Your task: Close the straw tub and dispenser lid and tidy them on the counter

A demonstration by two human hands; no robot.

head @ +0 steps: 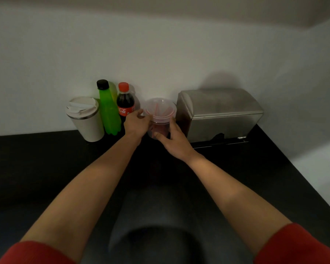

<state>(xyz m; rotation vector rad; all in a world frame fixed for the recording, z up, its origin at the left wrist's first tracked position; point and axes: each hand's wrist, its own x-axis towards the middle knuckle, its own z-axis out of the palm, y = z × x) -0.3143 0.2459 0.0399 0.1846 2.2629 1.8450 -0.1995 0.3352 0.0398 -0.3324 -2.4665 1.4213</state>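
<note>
A clear plastic straw tub (159,128) with red straws inside stands on the black counter near the wall. Its clear lid (160,107) with a red rim sits tilted over the tub's mouth. My left hand (137,122) grips the lid's left edge. My right hand (172,139) wraps the tub's right side and front, thumb on its wall. A steel dispenser (220,113) with a curved lid, lying down, stands right of the tub, close to my right hand.
Left of the tub stand a cola bottle (125,103), a green bottle (108,109) and a white travel mug (85,119), all against the white wall. The black counter (46,168) runs toward me and ends at a slanted right edge.
</note>
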